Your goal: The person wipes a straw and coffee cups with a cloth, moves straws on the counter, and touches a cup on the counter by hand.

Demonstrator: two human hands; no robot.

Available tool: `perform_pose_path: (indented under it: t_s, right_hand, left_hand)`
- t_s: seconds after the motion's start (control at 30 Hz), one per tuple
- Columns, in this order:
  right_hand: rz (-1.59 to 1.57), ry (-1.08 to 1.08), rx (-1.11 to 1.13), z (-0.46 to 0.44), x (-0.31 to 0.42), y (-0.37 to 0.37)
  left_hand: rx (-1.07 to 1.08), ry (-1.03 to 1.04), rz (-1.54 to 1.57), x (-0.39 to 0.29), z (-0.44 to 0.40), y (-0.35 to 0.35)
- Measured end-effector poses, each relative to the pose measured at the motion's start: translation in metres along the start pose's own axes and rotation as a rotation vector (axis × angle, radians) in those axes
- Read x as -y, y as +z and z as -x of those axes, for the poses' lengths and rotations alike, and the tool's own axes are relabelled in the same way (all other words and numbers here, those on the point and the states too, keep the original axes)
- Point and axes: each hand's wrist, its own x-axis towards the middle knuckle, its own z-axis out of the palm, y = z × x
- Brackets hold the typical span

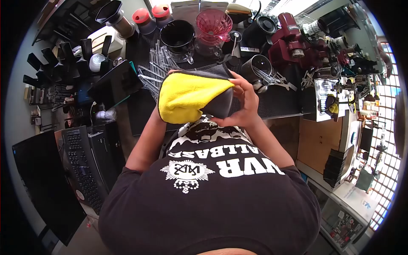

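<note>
A two-sided cloth point(187, 95), yellow on one face and dark grey on the other, is held up in front of my chest. My right hand point(247, 102) grips its grey right side, thumb below and fingers at the upper corner. Most of my left hand point(171, 72) is hidden behind the yellow part, with only a bit of it showing at the top left edge. Whether anything lies inside the folds cannot be seen. Just beyond the cloth are a black dripper point(177, 36), a pink ribbed dripper point(213, 25) and many clear thin sticks point(155, 70).
On the dark mat point(272, 102), a metal cup with spoons point(257, 68) stands at right, near a dark red grinder point(289, 38). A black kettle point(259, 32) and red-lidded jars point(143, 19) stand farther back. A dark screen point(114, 85) is at left, above a keyboard point(80, 165).
</note>
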Motion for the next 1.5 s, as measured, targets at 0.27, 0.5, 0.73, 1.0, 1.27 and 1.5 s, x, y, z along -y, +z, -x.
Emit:
perform_pose_path:
  t_s: [0.27,0.5,0.73,1.0,1.27,1.5]
  right_hand:
    - [0.062,-0.28,0.028,-0.012,-0.004,0.015]
    - [-0.225,0.034,-0.062,-0.008,-0.007,0.016]
    - [0.133,-0.171,0.191,-0.033,0.011,0.003]
    - [-0.296,0.262,0.153,-0.024,-0.004,0.012]
    - [-0.332,0.037,0.09,0.002,-0.01,0.033]
    - [-0.227,0.14,0.135,0.035,0.008,0.027]
  left_hand:
    - [-0.314,-0.052,0.765,-0.01,-0.006,-0.01]
    - [-0.266,0.099,-0.779,-0.018,-0.007,-0.007]
    - [-0.281,0.285,-0.713,0.027,0.007,-0.02]
    - [-0.18,0.298,-0.967,-0.118,-0.051,0.019]
    - [-0.227,0.048,-0.122,-0.021,-0.004,-0.005]
    - [-0.264,-0.294,0.697,0.024,0.016,0.018]
